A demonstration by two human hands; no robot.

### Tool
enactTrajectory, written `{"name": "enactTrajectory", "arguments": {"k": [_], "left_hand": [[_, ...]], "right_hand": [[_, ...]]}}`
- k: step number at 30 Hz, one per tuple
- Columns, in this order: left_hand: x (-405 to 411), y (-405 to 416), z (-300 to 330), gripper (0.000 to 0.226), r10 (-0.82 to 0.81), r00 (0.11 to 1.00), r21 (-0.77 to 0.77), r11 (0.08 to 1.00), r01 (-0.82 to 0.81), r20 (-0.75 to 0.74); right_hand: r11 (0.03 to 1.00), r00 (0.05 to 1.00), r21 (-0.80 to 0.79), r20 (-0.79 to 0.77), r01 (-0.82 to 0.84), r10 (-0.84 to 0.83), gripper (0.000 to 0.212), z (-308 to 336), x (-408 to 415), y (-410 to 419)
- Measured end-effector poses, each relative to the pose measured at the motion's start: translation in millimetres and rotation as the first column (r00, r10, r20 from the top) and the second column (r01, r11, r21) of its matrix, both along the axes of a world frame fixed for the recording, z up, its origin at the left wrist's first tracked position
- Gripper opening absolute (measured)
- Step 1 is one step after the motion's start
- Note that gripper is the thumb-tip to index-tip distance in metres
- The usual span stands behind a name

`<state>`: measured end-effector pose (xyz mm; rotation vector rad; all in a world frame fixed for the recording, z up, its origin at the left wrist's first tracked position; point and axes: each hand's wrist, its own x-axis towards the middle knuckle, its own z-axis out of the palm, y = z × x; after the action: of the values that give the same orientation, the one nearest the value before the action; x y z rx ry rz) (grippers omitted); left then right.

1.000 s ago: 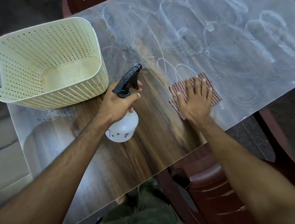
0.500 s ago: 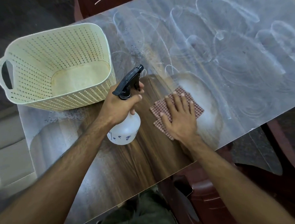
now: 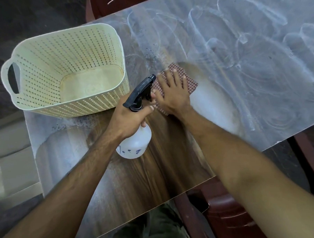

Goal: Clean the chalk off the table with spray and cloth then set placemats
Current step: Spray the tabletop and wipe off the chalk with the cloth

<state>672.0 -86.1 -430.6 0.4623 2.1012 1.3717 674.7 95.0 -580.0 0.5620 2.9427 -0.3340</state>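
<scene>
My left hand (image 3: 130, 117) grips the neck of a white spray bottle (image 3: 135, 143) with a black trigger head, held upright just above the wooden table (image 3: 150, 172). My right hand (image 3: 171, 94) lies flat, fingers spread, pressing a red-checked cloth (image 3: 191, 83) onto the table right beside the bottle's nozzle. White chalk scribbles (image 3: 245, 50) cover the far and right part of the table. A wiped brown strip runs from the near edge up to the cloth. No placemats are in view.
A cream perforated plastic basket (image 3: 47, 63) stands on the table's left end, close to my left hand. Dark red chairs sit at the near right (image 3: 238, 221) and beyond the far edge (image 3: 96, 3). The table's near edge runs diagonally below my arms.
My right hand has slid the cloth leftward and away across the table, ending next to the spray bottle and leaving a wiped patch to its right. The left hand still holds the bottle.
</scene>
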Motion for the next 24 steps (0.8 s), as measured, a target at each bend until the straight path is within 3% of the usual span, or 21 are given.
{"name": "enactTrajectory", "arguments": {"k": [5, 10, 13, 18, 21, 24], "left_hand": [[10.3, 11.4, 3.8, 0.017, -0.076, 0.997, -0.053, 0.996, 0.074, -0.033], [24.8, 30.6, -2.7, 0.016, -0.257, 0.965, -0.091, 0.964, 0.251, -0.053], [40.2, 47.4, -8.2, 0.015, -0.399, 0.912, -0.156, 0.911, 0.382, -0.094], [71.5, 69.3, -13.3, 0.028, -0.604, 0.791, -0.247, 0.784, 0.569, -0.094], [81.8, 78.1, -14.1, 0.036, -0.678, 0.733, -0.322, 0.708, 0.628, -0.061], [84.5, 83.9, -13.9, 0.034, -0.710, 0.702, -0.387, 0.663, 0.642, -0.053]], "right_hand": [[0.996, 0.996, -0.036, -0.040, -0.077, 0.075, 0.070, 5.2, 76.7, -37.1], [0.991, 0.989, -0.045, -0.073, 0.129, -0.132, 0.065, -0.4, 154.2, -44.8], [0.970, 0.968, -0.041, -0.063, 0.241, -0.244, 0.066, 0.8, 174.2, -50.0], [0.955, 0.957, -0.082, -0.022, 0.286, -0.289, 0.074, 11.3, 172.6, -53.6], [0.963, 0.965, -0.072, 0.002, 0.260, -0.260, 0.078, 9.7, 172.9, -53.1], [0.954, 0.957, -0.131, -0.071, 0.271, -0.282, 0.070, 7.0, 172.8, -52.7]]}}
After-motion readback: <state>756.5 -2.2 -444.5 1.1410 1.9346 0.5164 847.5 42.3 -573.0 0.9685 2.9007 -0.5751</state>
